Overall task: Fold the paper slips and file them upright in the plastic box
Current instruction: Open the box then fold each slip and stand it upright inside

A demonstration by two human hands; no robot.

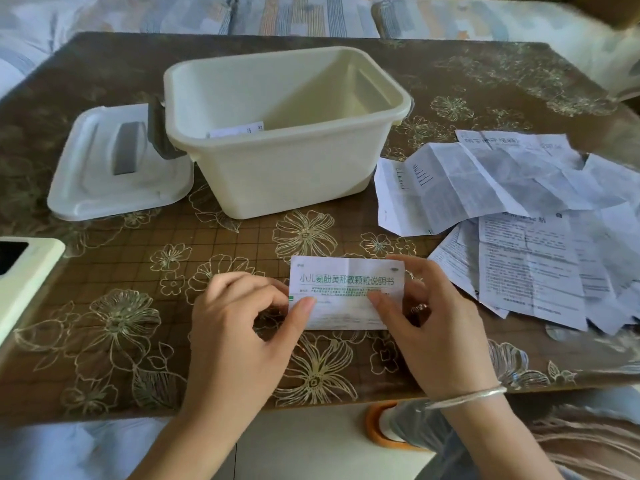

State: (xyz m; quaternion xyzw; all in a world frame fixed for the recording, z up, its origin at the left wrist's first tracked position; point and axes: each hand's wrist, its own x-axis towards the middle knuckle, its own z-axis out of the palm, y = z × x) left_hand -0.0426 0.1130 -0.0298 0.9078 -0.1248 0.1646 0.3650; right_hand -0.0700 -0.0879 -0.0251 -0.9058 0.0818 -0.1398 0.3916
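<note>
- Caught the folding step in hand: held one folded slip (346, 292) just inside the near edge of the table (138, 271), about midway along it, green printed title facing up.
- Pinched the slip's left end with the left hand (239, 327), thumb on the front face, other fingers curled behind.
- Pinched its right end likewise with the right hand (426, 327), thumb on the face and fingers behind.
- Could not tell whether the slip's lower edge rested on the table or hung just above it.
- Showed the plastic box (284, 178) open toward the far middle of the table, its lid (117, 164) lying just beside its left wall.
- Showed one filed slip (239, 129) inside the box, near the left inner wall.
- Showed a loose pile of unfolded slips (519, 209) along the right edge, well apart from both hands.
- Judged the fold close to finished and most of the task not yet done.
- Called next, on this reading, for pressing the crease firm, lifting the slip over the box's near rim, and standing it on edge beside the filed one without toppling either.
</note>
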